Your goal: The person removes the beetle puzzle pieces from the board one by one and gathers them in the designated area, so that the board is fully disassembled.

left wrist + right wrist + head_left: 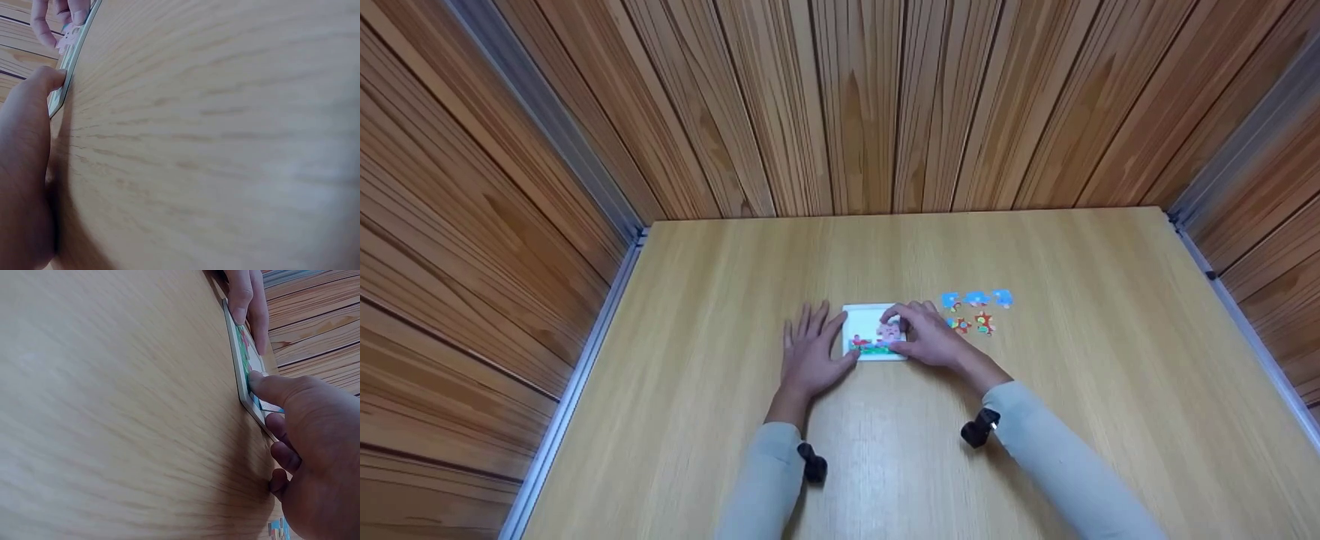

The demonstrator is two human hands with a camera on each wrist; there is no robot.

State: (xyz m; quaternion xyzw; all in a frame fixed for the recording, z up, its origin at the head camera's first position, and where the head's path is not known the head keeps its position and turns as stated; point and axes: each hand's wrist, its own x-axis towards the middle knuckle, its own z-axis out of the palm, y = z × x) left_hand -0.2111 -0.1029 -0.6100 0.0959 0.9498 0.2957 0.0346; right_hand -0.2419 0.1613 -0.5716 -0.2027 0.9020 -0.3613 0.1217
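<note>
Puzzle tray (862, 319), pink piece (889, 332) in right grip (931, 336), loose pieces (984, 322) nearby

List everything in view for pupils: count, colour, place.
puzzle tray: one, white, centre
pink piece: one, pink, tray's right side
placed pieces: unclear, green and red, tray's near side
loose pieces: at least five, blue or red, right of tray
table: one, tan, beneath
walls: three, brown, left, back, right
rails: four, silver, table and wall edges
wrist cameras: two, black, wrists
sleeves: two, pale grey, forearms
left hand: one, bare, tray's left edge
right hand: one, bare, pinching pink piece
</note>
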